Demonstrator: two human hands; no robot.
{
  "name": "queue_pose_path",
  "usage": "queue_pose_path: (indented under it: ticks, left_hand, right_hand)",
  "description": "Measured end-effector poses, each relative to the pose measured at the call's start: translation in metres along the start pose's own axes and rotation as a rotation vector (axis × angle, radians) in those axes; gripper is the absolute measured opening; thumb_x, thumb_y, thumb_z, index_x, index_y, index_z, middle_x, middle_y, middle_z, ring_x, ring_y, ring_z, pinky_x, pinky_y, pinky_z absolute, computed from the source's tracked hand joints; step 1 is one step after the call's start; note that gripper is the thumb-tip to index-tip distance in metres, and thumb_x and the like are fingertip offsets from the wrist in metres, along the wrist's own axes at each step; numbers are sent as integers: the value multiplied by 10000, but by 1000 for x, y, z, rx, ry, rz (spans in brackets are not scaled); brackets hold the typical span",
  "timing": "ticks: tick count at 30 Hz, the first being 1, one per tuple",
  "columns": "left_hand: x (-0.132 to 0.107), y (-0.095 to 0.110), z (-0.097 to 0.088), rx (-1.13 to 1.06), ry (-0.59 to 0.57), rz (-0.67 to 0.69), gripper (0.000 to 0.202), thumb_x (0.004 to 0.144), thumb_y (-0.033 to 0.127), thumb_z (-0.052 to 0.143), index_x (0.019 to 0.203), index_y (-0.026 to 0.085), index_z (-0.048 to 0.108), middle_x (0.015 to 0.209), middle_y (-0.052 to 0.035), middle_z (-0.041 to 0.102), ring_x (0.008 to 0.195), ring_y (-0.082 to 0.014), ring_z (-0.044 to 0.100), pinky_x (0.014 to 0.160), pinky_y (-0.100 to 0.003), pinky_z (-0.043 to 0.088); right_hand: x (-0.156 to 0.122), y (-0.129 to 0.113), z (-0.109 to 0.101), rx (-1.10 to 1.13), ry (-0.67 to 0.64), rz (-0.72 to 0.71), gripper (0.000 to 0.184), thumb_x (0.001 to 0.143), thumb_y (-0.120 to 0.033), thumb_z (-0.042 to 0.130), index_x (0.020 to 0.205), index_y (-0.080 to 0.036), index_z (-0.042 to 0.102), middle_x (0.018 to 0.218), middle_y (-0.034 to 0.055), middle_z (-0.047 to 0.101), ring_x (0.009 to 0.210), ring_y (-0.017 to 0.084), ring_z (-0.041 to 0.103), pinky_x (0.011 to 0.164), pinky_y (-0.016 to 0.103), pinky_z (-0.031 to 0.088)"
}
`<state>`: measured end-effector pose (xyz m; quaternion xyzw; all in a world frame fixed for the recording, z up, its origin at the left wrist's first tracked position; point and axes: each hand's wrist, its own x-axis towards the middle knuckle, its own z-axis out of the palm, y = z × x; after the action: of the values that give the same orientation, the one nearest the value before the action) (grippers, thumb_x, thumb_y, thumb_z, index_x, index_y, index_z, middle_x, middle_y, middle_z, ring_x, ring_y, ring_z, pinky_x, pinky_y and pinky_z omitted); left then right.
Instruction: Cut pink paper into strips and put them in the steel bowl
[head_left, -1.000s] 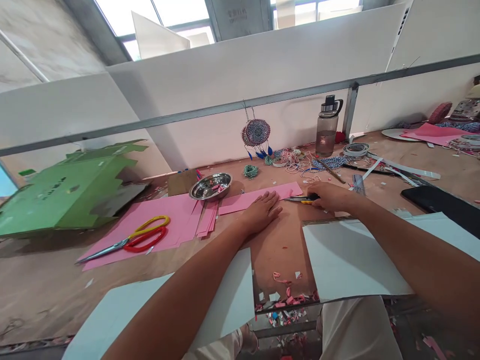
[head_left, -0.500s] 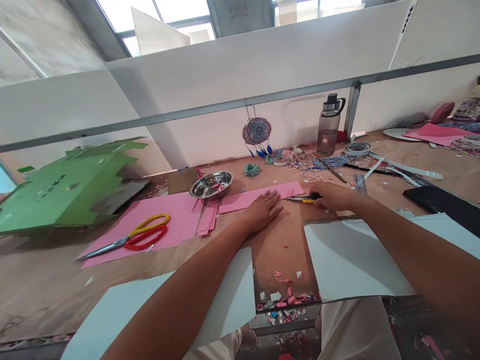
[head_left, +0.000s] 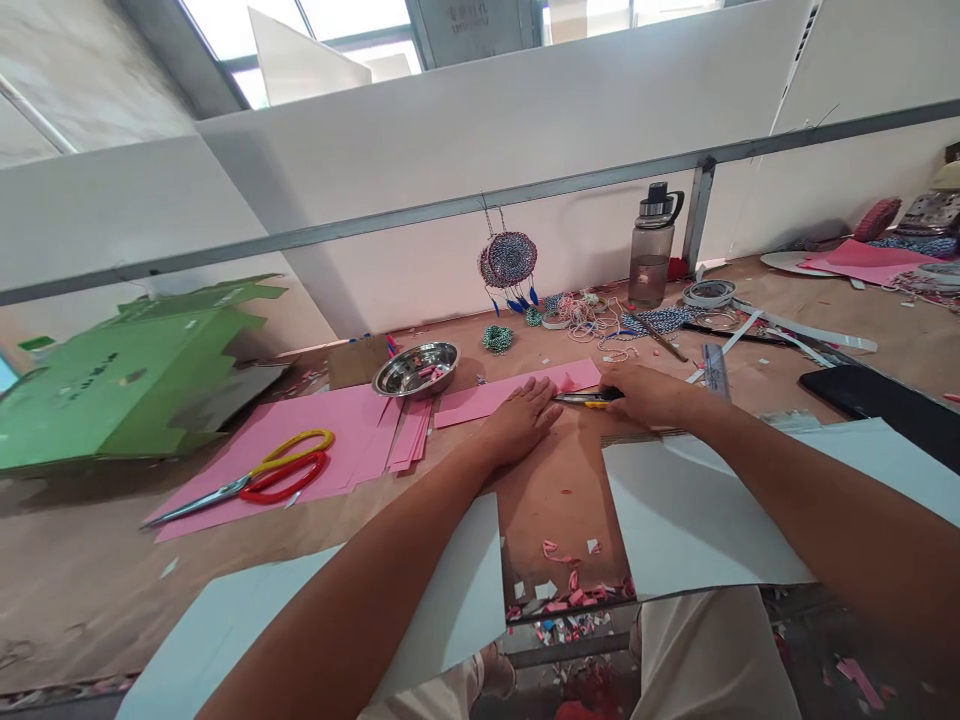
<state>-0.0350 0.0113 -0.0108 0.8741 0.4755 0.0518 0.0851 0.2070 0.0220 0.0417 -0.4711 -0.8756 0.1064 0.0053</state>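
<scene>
My left hand (head_left: 519, 422) lies flat with fingers stretched over a long strip of pink paper (head_left: 469, 403), pressing it against the brown tabletop. At the strip's right part, my right hand (head_left: 639, 394) is closed round the dark handle of a utility knife (head_left: 592, 399) with yellow on it. Its metal blade points left along the strip's near edge, close to my left fingertips. A small loose pink piece (head_left: 566, 383) sits on the strip. Left of my left hand are narrow pink strips (head_left: 411, 438) and larger pink sheets (head_left: 352, 425).
Red-and-yellow-handled scissors (head_left: 281, 466) lie on the sheets. Behind stands a steel bowl (head_left: 409, 376) with pink bits. White boards (head_left: 697, 520) lie under my forearms. A water bottle (head_left: 650, 250), tape roll (head_left: 709, 292), ruler (head_left: 715, 372), phone (head_left: 862, 400) and green box (head_left: 112, 390) surround the area.
My right hand and the knife have moved slightly left along the strip, so the blade is closer to my left fingers. My left hand stays in place. The view has shifted a little.
</scene>
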Motion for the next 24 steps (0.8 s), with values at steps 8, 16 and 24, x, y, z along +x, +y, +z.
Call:
queue_pose_path:
  ticks: [8, 16, 24]
  left_hand:
    - [10, 14, 0, -48, 16, -21, 653, 1004, 474, 139, 1486, 81, 338, 1589, -158, 257, 1487, -268, 147, 1197, -430, 184]
    - [7, -7, 1, -48, -29, 62, 562, 999, 329, 201, 1525, 147, 273, 1616, -98, 187, 1491, -222, 122, 1204, -406, 179]
    - [-39, -46, -13, 26, -33, 4, 588, 1006, 379, 165, 1542, 157, 258, 1610, -75, 216, 1496, -221, 109, 1213, -431, 102]
  right_hand:
    - [4, 14, 3, 4, 4, -17, 195, 795, -156, 605, 981, -160, 666, 1052, 106, 684, 972, 233, 610, 775, 272, 413]
    - [-4, -14, 2, 55, 14, -16, 242, 835, -171, 584, 1065, -148, 656, 1124, 132, 663, 1026, 237, 593, 834, 268, 409]
    - [0, -9, 1, 34, 2, 37, 263, 830, -186, 614, 1086, -145, 657, 1146, 144, 657, 1046, 257, 587, 827, 283, 410]
